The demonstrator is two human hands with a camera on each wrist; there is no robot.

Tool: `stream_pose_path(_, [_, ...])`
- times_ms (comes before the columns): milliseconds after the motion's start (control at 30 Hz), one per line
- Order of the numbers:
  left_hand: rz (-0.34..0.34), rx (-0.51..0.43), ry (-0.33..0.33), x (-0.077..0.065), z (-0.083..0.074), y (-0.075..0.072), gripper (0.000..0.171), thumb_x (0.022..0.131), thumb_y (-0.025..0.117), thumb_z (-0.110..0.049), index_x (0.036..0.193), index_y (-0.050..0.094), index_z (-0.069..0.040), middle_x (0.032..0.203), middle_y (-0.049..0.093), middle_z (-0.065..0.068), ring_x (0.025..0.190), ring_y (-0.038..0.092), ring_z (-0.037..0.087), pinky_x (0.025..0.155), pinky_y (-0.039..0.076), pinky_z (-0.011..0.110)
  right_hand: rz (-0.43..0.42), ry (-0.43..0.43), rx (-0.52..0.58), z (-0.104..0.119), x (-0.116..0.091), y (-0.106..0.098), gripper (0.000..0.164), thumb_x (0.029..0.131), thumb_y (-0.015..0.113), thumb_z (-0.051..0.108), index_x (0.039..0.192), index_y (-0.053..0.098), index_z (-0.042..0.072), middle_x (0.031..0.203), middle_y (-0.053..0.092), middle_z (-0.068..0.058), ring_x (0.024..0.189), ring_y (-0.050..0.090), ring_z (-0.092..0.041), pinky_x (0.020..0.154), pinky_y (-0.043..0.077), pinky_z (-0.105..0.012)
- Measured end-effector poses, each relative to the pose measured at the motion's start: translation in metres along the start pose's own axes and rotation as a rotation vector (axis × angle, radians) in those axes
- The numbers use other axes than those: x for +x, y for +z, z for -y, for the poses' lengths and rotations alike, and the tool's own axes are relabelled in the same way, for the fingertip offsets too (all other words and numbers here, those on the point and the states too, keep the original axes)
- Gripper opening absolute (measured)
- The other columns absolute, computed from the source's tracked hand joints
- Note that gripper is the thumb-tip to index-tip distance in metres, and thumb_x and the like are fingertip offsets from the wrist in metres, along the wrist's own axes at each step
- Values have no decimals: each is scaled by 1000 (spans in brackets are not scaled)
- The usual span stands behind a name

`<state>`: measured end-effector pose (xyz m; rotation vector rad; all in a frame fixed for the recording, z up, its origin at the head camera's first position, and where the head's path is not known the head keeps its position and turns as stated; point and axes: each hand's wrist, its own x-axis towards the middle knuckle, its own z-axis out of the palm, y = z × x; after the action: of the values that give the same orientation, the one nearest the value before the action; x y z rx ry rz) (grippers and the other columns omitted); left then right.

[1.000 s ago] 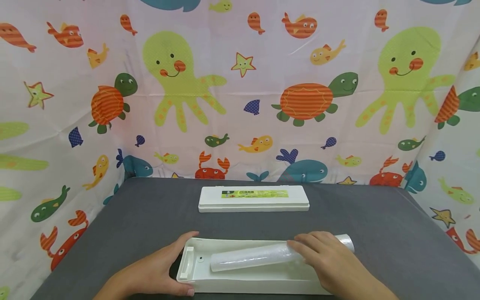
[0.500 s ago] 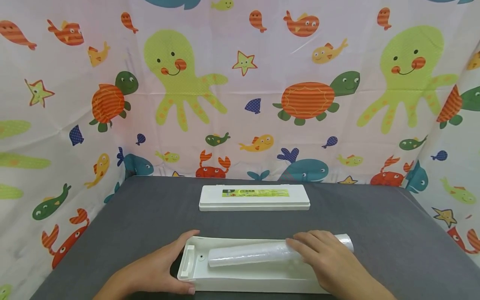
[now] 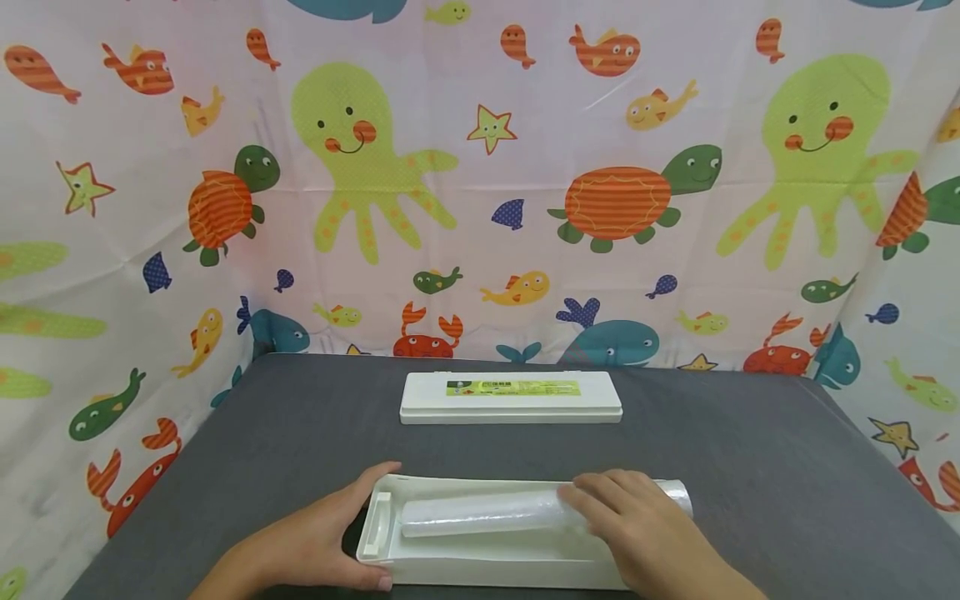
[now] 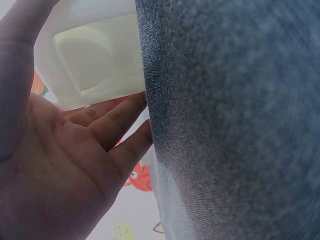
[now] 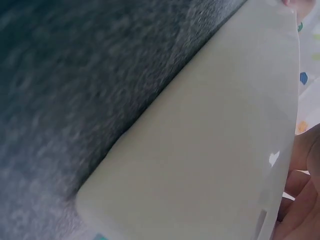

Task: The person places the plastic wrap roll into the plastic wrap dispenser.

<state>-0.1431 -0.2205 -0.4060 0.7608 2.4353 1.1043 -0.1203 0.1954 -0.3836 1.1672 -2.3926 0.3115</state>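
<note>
White roll [image 3: 483, 513] lies beneath the curled right fingers [image 3: 592, 510].

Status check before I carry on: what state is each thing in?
White box, upright, open at the top
Clear-wrapped roll, left end inside the box, right end's seating unclear
Labelled white piece, lying flat, label up
Left hand, holding the box's left end
Right hand, gripping the roll's right part

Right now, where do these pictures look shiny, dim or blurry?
Head view: faint shine along the plastic film roll; left wrist view: left hand dim, gray tablecloth soft-focused; right wrist view: small glint on the white box, tablecloth grainy and blurred.
</note>
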Motion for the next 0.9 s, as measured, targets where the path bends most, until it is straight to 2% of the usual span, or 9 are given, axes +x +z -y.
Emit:
stream_pose_path(233, [-1,11,13,0,-1,1,109,79,83,-48,158,15,-18,140,46,-3,116,51,19,97,45,46,32,33,45,4,4,2,75,72,88,8,139,60,22,124,65,6,103,62,-15,84,55,-39])
stream_pose_path(533, [2,-10,33,1,1,2,108,79,84,-46,158,15,-17,135,48,-1,112,54,19,93,48,41,40,33,67,8,8,8,63,75,86,10,134,64,19,119,67,4,100,64,-15,83,56,-39])
stream_pose_path(700, [2,-6,34,0,2,2,109,79,84,-47,158,15,-17,135,48,-2,112,54,18,93,47,41,54,25,61,8,8,9,60,76,86,10,132,65,17,117,67,4,100,64,-15,83,55,-38])
stream_pose_path(900, [1,-15,32,0,0,0,108,80,85,-43,158,15,-18,137,47,-2,114,52,19,95,46,43,113,63,139,6,11,6,60,80,85,11,135,63,19,122,66,5,101,64,-14,85,55,-37])
